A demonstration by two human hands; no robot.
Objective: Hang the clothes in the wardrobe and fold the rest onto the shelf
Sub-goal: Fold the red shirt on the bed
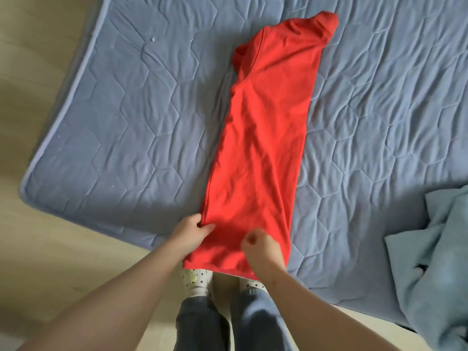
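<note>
A red garment (263,138) lies on the bed, folded lengthwise into a long narrow strip. Its collar end points away from me and its hem hangs over the near edge of the mattress. My left hand (190,231) pinches the strip's left edge near the hem, thumb on top of the cloth. My right hand (260,249) rests on the hem's right part with its fingers curled into the red fabric.
A blue-grey quilted mattress cover (126,117) fills most of the view, with its rounded corner at the left. A heap of light blue clothing (435,262) lies at the right edge. Pale wooden floor (38,249) runs along the left, and my feet stand below the hem.
</note>
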